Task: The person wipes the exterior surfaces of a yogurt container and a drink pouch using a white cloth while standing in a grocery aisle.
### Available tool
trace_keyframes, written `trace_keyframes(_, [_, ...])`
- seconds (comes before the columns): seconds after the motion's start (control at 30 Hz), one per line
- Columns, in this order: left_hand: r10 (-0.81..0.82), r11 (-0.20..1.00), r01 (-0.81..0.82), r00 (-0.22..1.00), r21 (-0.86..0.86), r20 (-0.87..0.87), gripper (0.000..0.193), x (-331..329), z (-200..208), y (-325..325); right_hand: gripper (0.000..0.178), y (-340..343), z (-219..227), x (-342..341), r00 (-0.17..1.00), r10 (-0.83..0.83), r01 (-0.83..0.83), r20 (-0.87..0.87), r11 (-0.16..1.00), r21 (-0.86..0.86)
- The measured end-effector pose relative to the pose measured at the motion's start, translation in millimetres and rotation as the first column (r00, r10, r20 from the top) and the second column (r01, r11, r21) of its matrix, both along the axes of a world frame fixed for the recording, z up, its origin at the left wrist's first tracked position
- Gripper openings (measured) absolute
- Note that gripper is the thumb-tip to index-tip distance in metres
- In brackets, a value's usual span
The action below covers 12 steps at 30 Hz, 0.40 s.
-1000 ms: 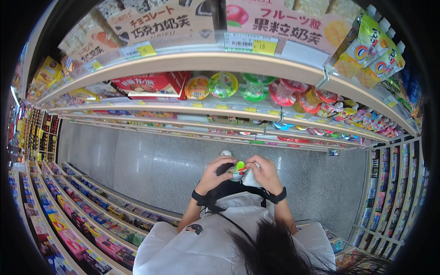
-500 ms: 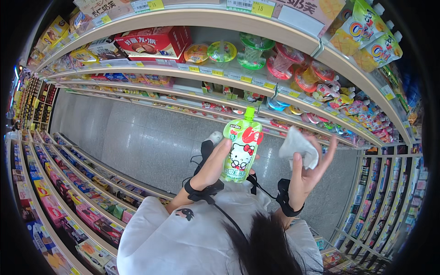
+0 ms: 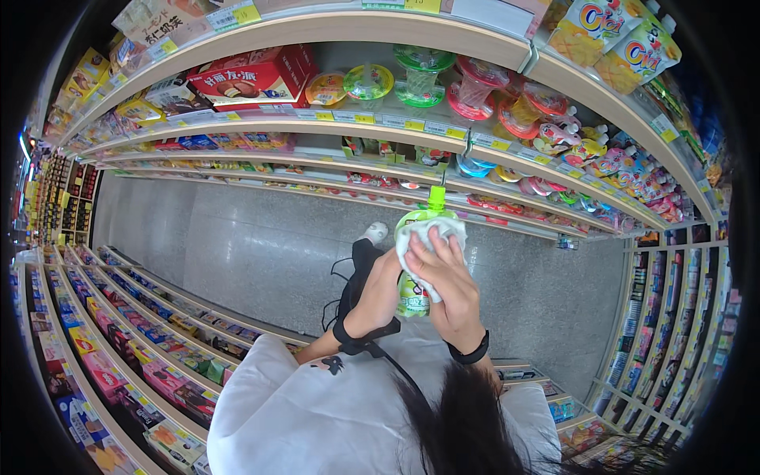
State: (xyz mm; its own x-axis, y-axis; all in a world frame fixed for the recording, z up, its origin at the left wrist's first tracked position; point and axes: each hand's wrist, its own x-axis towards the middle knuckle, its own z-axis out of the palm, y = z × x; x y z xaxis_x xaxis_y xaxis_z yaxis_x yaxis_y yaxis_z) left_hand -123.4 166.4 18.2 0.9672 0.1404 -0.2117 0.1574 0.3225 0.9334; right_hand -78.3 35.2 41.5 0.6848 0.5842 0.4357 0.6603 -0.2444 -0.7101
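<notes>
A green spouted drink pouch (image 3: 412, 301) with a lime-green cap stands upright in front of my chest. My left hand (image 3: 375, 294) grips its left edge; most of those fingers are hidden behind it. Against the pouch's front, my right hand (image 3: 453, 286) presses a folded white cloth (image 3: 408, 235), its fingers laid over the cloth. The cloth covers the upper and middle part of the pouch's print. The cap and the lower left of the front remain visible.
Ahead runs a tiered shelf (image 3: 348, 119) with a red box (image 3: 253, 77), lidded jelly cups (image 3: 368, 81) and more spouted pouches (image 3: 637, 47). Packed shelves (image 3: 150, 348) line the left behind me, and another rack (image 3: 661, 317) stands at the right. Grey floor (image 3: 229, 229) lies between.
My right hand has moved left with the white cloth and now presses it onto the pouch's front. The left hand still holds the pouch. The view has shifted slightly.
</notes>
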Motion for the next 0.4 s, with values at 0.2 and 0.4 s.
trace_keyframes(0.2, [0.007,0.998,-0.008,1.000,-0.057,-0.018,0.041,-7,-6,5,0.035,-6,-6,-7,0.996,0.057,-0.052,-0.062,0.995,0.086])
trace_keyframes(0.4, [0.012,0.995,-0.024,0.992,-0.098,-0.125,0.052,-7,-4,20,0.021,-11,-19,-20,0.944,0.255,-0.230,-0.210,0.964,0.136])
